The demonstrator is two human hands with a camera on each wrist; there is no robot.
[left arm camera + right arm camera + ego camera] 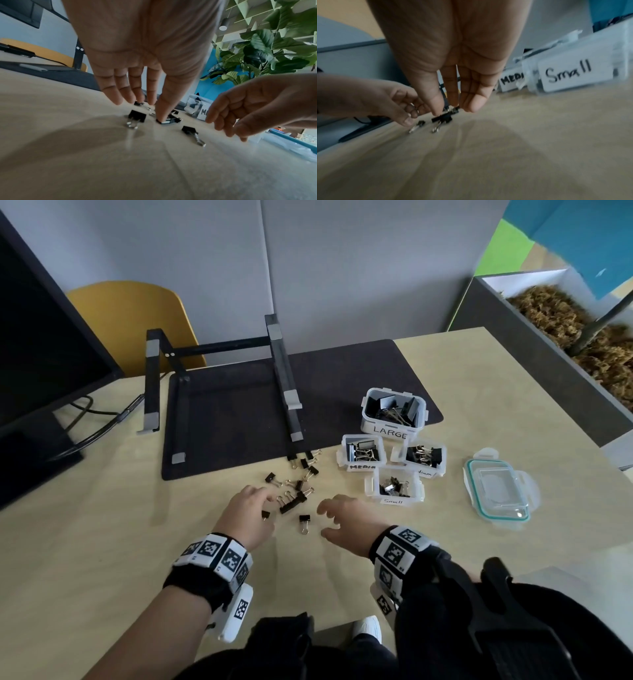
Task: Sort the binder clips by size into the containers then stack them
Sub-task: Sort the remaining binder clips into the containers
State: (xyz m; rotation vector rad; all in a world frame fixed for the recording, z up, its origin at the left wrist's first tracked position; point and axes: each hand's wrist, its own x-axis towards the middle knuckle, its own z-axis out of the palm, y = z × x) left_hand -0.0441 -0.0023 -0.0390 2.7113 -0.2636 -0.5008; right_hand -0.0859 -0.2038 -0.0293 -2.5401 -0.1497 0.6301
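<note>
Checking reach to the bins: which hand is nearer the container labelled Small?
Right. The right hand hovers just left of the Small container; the left hand lies farther left.

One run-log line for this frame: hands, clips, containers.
left hand: open, fingertips on loose clips | right hand: open, empty, beside them | containers: four open, partly filled | stacking: not started

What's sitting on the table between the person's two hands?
One loose black binder clip lies on the bare table between the left hand and the right hand, touching neither; the head view shows it best.
</note>
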